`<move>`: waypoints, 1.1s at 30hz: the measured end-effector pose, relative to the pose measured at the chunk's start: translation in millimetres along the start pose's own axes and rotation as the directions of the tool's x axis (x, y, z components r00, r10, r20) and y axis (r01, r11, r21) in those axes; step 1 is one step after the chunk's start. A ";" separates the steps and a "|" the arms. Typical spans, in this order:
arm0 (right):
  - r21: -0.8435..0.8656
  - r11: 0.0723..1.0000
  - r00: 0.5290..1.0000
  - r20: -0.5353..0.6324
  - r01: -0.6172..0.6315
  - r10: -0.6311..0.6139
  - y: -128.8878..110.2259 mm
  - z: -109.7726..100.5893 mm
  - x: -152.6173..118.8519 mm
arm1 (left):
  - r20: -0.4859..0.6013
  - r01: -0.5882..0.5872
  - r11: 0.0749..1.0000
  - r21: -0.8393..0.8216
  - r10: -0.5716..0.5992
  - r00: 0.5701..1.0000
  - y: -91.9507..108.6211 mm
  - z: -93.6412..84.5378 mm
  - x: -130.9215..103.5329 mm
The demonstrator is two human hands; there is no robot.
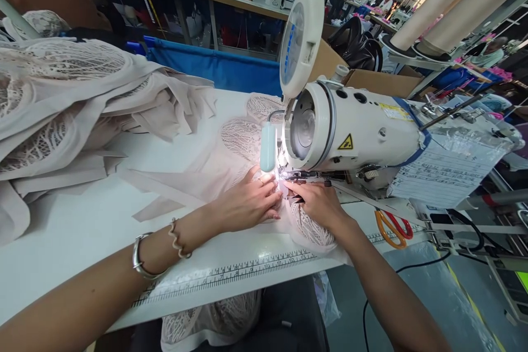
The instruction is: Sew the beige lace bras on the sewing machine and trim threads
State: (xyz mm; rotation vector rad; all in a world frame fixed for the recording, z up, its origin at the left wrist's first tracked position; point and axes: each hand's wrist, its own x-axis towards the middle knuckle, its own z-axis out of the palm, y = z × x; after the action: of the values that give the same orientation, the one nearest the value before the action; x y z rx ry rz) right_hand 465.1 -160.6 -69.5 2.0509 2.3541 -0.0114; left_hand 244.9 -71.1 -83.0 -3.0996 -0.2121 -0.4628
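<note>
A pale pink garment piece with lace cups [239, 137] lies under the needle area of a white sewing machine [358, 126]. My left hand [247, 201] rests flat on the fabric just left of the needle, fingers stretched out. At the right of the needle, my right hand [315, 203] has its fingers closed on the fabric's edge. Something small and dark shows beneath those fingers; I cannot make out what it is. More lace [311, 225] hangs below my right hand toward the table's front edge. A bright light shines on the stitching spot, and the needle itself is mostly hidden.
A heap of pale lace pieces [82, 104] covers the table's left side. Orange-handled scissors [390, 228] and a red-handled pair [400, 224] lie at the right. A printed ruler [231, 275] runs along the front edge. Another lace piece [214, 319] lies on my lap.
</note>
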 end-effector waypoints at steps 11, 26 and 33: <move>0.201 0.975 0.994 0.030 0.098 -0.106 17.4 11.0 8.5 | -0.017 0.040 0.997 -0.069 -0.041 0.999 -5.4 -0.8 -0.6; -0.084 0.995 0.965 -0.251 0.059 -0.078 14.2 12.1 -40.2 | -0.037 0.105 0.994 -0.037 -0.106 0.994 8.0 5.3 2.9; -0.094 0.945 0.874 -0.361 0.314 -0.326 15.1 12.8 -35.1 | -0.041 0.054 0.998 -0.032 -0.055 0.998 5.6 0.1 2.6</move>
State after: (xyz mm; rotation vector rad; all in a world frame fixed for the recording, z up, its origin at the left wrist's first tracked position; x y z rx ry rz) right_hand 485.0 -193.5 -81.5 1.7464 2.8694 0.4480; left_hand 248.1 -76.3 -82.2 -3.1173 -0.2930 -0.5374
